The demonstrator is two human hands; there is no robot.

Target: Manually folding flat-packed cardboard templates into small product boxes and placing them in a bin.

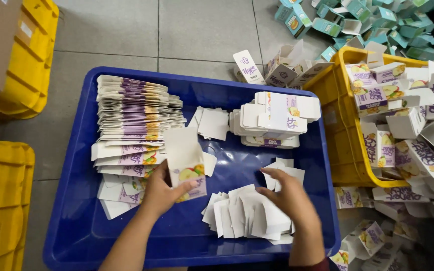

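Stacks of flat cartons [134, 113] crowd my blue tray [76, 221]; left hand [160, 193] fingers clamp a folded carton [187, 168], right hand [290, 198] fingers press together on white inserts [242, 216].

We see a packing workshop floor, by all signs of hand assembly in bulk. A blue plastic tray [76, 221] sits on grey floor tiles [202, 30], loaded with stacks of flat printed cartons [131, 108]. Right of the tray, a yellow crate [340, 150] overflows with folded boxes [403, 115]; left of it stand more yellow crates [1, 200].
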